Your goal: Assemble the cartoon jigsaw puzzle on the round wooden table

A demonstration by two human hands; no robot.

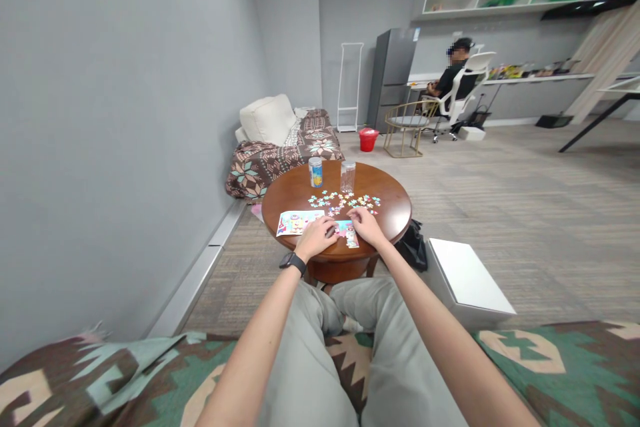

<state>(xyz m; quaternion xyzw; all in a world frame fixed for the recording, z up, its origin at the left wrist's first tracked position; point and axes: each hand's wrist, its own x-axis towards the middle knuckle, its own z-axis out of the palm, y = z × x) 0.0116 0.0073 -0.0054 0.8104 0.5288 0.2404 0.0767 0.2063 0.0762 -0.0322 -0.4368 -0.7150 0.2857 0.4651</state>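
On the round wooden table (pixel 280 190), a partly joined jigsaw puzzle (pixel 352 237) lies between my hands. My left hand (pixel 316 237), with a black watch at the wrist, rests at the puzzle's left edge, thumb and fingers bent but apart. At the upper right edge is my right hand (pixel 367 225), its fingertips brought together; whatever is between them is too small to make out. Loose jigsaw pieces (pixel 367 201) are scattered just beyond. A printed picture sheet (pixel 290 223) lies left of my left hand, partly under it.
A blue-labelled canister (pixel 315 173) and a clear jar (pixel 348 177) stand toward the table's far side. Right of the table is a white box (pixel 467 273) beside a black bag (pixel 413 247). Farther off are a draped sofa (pixel 280 153), a red bucket (pixel 369 140) and a seated person (pixel 453 73).
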